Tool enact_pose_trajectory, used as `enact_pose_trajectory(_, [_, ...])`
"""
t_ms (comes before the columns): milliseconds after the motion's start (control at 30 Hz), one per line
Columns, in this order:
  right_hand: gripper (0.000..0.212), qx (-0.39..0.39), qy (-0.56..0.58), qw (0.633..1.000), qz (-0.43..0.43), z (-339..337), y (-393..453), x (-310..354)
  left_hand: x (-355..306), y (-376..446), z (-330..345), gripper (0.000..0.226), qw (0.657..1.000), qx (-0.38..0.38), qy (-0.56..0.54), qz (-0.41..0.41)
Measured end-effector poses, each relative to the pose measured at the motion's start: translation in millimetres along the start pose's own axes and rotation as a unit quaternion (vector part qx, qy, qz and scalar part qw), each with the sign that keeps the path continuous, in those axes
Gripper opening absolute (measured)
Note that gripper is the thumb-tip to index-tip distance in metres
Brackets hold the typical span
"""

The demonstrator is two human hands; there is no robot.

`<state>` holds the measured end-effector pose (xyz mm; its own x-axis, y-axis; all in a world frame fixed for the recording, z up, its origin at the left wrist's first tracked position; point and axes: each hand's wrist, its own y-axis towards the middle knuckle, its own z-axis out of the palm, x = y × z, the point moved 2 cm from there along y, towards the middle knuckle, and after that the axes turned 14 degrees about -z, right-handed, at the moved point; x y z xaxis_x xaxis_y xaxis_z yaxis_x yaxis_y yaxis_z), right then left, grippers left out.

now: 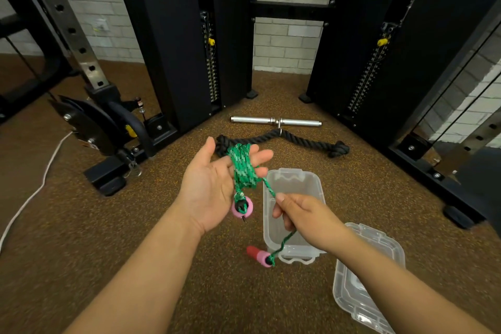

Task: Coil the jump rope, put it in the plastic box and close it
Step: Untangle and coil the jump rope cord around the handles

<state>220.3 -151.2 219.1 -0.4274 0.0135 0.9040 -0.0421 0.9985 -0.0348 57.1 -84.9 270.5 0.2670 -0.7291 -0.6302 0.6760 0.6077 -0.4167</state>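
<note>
The green jump rope (242, 168) is wound in several loops around the fingers of my left hand (214, 184), palm up. One pink-ended handle (242, 207) hangs below that palm. My right hand (301, 215) pinches the loose rope strand just right of the coil. The strand runs down to the second red and pink handle (259, 255), which dangles near the floor. The clear plastic box (311, 187) stands open on the floor under my right hand. Its clear lid (379, 249) lies separately to the right.
A black tricep rope (306, 139) and a chrome bar handle (254, 119) lie on the brown speckled floor beyond the box. Black cable-machine towers (176, 49) stand left and right. A white cord (35, 187) runs along the floor at left.
</note>
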Motion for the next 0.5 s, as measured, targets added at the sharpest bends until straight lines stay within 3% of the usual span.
enact_pose_trajectory(167, [0.025, 0.082, -0.064, 0.993, -0.046, 10.9, -5.7, 9.5, 6.0, 5.5, -5.6, 0.065, 0.99, -0.053, 0.128, 0.005])
enact_pose_trajectory(267, [0.022, 0.112, -0.064, 0.988, -0.08, 12.4, -7.0, 17.2, 9.0, 2.8, -4.0, 0.076, 0.975, -0.081, 0.208, -0.011])
enact_pose_trajectory(400, [0.02, 0.103, -0.035, 0.987, -0.117, 7.1, -9.6, 28.3, 11.6, 16.1, -4.6, 0.064, 0.938, -0.18, 0.296, -0.009])
enact_pose_trajectory(500, [0.022, 0.056, 0.052, 0.99, -0.119, -1.9, -9.7, 37.1, 19.4, 17.6, -21.0, 0.089, 0.876, -0.207, 0.431, -0.061])
